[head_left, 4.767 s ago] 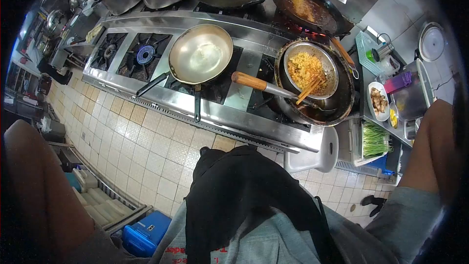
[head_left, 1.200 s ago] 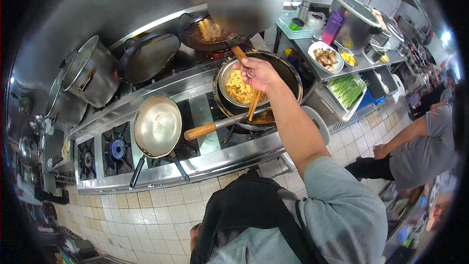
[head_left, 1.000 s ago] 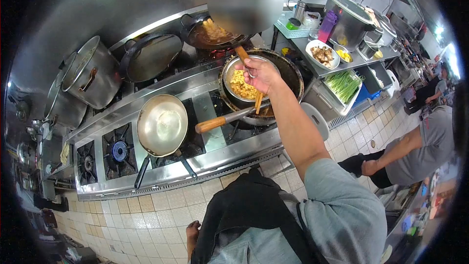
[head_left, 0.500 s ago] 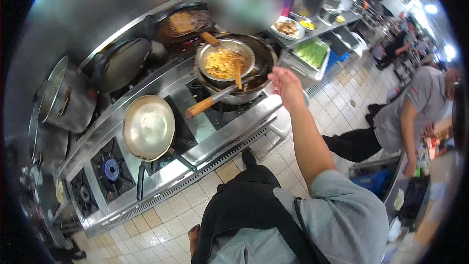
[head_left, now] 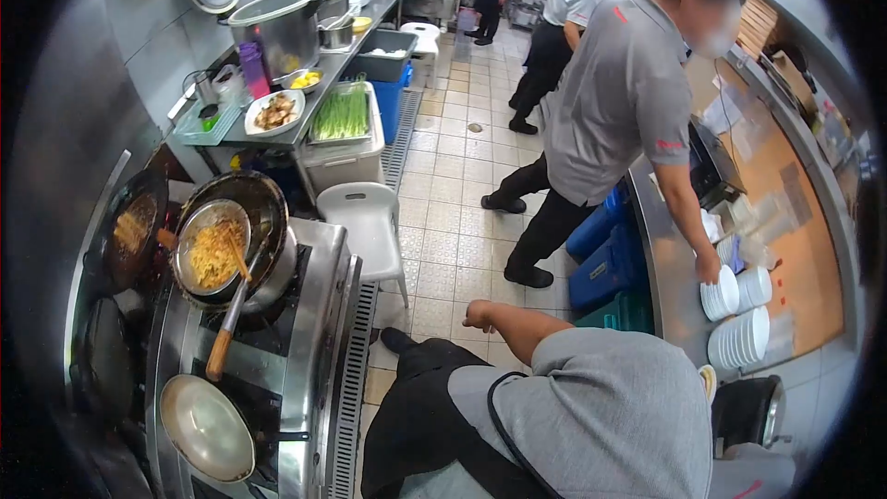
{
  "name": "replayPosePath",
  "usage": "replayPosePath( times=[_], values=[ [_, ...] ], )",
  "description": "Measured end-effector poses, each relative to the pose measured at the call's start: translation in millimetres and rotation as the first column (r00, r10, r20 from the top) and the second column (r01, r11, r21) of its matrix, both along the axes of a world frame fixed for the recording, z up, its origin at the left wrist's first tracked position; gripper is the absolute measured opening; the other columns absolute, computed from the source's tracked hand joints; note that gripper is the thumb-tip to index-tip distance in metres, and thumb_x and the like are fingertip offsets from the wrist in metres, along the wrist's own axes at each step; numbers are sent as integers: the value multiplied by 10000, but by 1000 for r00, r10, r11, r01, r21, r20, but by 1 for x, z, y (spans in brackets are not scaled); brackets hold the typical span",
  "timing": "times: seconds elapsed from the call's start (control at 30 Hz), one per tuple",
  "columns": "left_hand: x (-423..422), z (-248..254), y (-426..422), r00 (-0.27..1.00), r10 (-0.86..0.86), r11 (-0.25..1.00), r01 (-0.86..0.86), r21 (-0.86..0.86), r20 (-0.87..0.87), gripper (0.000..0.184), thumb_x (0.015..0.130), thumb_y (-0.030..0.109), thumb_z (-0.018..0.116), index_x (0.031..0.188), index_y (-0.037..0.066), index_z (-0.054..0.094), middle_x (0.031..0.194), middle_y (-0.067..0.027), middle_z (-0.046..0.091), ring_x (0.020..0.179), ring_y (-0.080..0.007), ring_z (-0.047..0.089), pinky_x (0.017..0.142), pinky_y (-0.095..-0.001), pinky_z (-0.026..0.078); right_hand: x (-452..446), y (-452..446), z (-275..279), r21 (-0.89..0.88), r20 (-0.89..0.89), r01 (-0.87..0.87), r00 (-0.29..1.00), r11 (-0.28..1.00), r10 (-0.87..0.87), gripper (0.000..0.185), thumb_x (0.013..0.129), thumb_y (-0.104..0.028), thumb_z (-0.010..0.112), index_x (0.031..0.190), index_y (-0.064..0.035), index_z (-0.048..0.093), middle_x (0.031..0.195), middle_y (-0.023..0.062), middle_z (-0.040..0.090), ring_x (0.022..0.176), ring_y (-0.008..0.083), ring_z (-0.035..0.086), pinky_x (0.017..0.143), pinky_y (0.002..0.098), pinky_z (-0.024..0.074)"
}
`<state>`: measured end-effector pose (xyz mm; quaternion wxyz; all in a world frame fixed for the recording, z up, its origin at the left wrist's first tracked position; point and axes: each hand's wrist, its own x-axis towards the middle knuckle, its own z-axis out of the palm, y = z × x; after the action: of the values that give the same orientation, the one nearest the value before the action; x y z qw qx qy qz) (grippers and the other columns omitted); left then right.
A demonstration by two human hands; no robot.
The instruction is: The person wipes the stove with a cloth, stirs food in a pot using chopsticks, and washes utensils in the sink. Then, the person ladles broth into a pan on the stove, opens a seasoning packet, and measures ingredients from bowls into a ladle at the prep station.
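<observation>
My right hand (head_left: 479, 314) hangs over the tiled floor in front of my body, its fingers curled in with nothing visible in them. The nearest thing to it is a white plastic stool (head_left: 358, 222) beside the stove. My left hand is out of view. On the stove at the left, a metal bowl (head_left: 188, 277) of yellow and orange chopped food (head_left: 214, 255) sits in a large dark-rimmed pot (head_left: 266, 194). Wooden chopsticks (head_left: 238, 257) rest in the food. A wooden-handled utensil (head_left: 220, 354) leans out over the pot's rim.
A pan (head_left: 208, 430) stands on the nearer burner. Beyond are a tray of green stalks (head_left: 340, 116), a plate of browned food (head_left: 274, 113) and a tall pot (head_left: 275, 37). At the right, a co-worker (head_left: 610, 92) reaches to stacked white bowls (head_left: 739, 337) on a counter.
My view has swung right, away from the stove toward the aisle and counter. My right hand has drawn back from near the pot, its fingers now curled. My left hand has left the view.
</observation>
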<state>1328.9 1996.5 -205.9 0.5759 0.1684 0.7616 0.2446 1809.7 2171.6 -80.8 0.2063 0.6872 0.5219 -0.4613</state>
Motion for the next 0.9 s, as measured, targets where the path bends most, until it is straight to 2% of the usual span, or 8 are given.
replayPosePath(
  times=[0.37,0.47,0.6,0.73,0.8,0.83,0.87,0.9],
  values=[
    [66,34,69,992,-120,993,119,28,37,340,868,304,523,1047,31,617,882,-122,645,762,-223,611,667,-347,478,14,63,-28,56,-58,84,995,995,-81,407,894,-342,490,984,38,606,754,165,633,587,258,617,537,382,540],
    [79,29,64,992,-120,992,120,-24,26,335,869,306,517,1041,37,620,866,-119,645,746,-222,608,658,-348,476,6,89,-9,33,-111,-23,993,999,27,374,886,-322,490,918,30,615,729,158,628,572,259,613,530,385,538],
    [80,14,33,991,-137,988,136,-67,-6,329,871,308,510,1032,45,624,844,-115,644,725,-220,605,645,-350,474,35,106,-12,217,-144,-91,982,972,125,321,868,-288,501,849,7,624,688,156,611,542,271,603,514,376,527],
    [88,0,-64,932,-288,956,292,-16,-222,323,872,310,503,1023,52,628,823,-111,643,705,-218,602,632,-351,472,72,100,-39,380,-221,-195,930,904,294,222,794,-165,508,744,38,582,660,177,603,545,269,619,492,400,500],
    [110,23,-67,931,-202,977,214,8,-304,321,873,311,499,1018,56,630,812,-109,643,694,-218,600,625,-352,471,95,92,-70,361,-147,-365,887,858,439,231,805,-188,521,745,28,578,629,126,564,520,226,599,485,367,501],
    [119,49,-64,956,-45,998,55,26,-290,320,874,312,497,1016,58,631,807,-108,643,689,-217,599,622,-352,470,92,81,-61,21,-179,119,977,993,-113,252,830,-253,560,845,-10,624,823,133,642,698,287,619,635,397,496],
    [126,89,-45,949,258,966,-255,37,-180,297,859,299,542,994,49,629,801,-104,640,724,-215,612,638,-332,483,105,71,-79,-81,-202,235,948,969,-246,204,849,-212,568,887,-14,599,763,95,622,596,235,611,525,357,501],
    [119,92,-46,949,259,965,-248,82,-179,343,859,310,571,1068,41,603,875,-81,636,714,-176,596,613,-306,474,153,75,-155,74,-178,-210,959,975,220,230,802,-238,568,867,-29,636,751,131,606,730,238,621,633,391,499]
  ],
)
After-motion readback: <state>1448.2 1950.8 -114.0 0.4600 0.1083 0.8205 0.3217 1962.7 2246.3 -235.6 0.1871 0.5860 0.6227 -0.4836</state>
